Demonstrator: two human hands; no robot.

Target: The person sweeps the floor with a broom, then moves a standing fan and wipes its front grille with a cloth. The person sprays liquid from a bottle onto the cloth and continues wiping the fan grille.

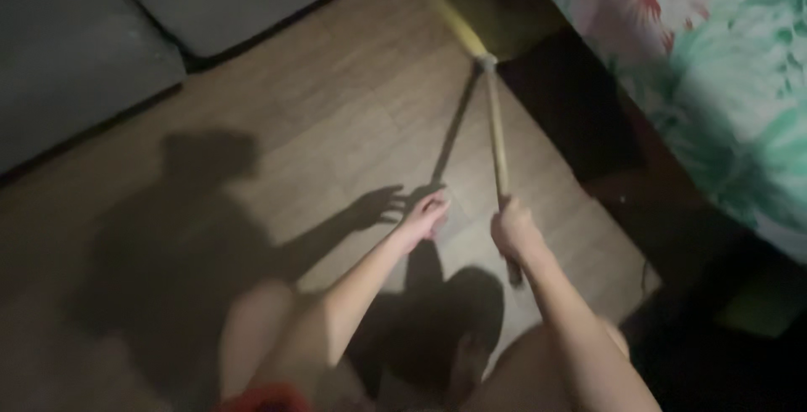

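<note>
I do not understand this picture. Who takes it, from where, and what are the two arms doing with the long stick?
There is one picture, from a camera worn on a person's head, looking down. The two bare arms are that person's own. The right hand is closed around a long pale wooden broom handle, whose yellowish bristle end reaches under a bed with a green and pink flowered cover. The left hand is open and holds nothing. Below is a light wooden plank floor, with a grey sofa at the upper left.
</note>
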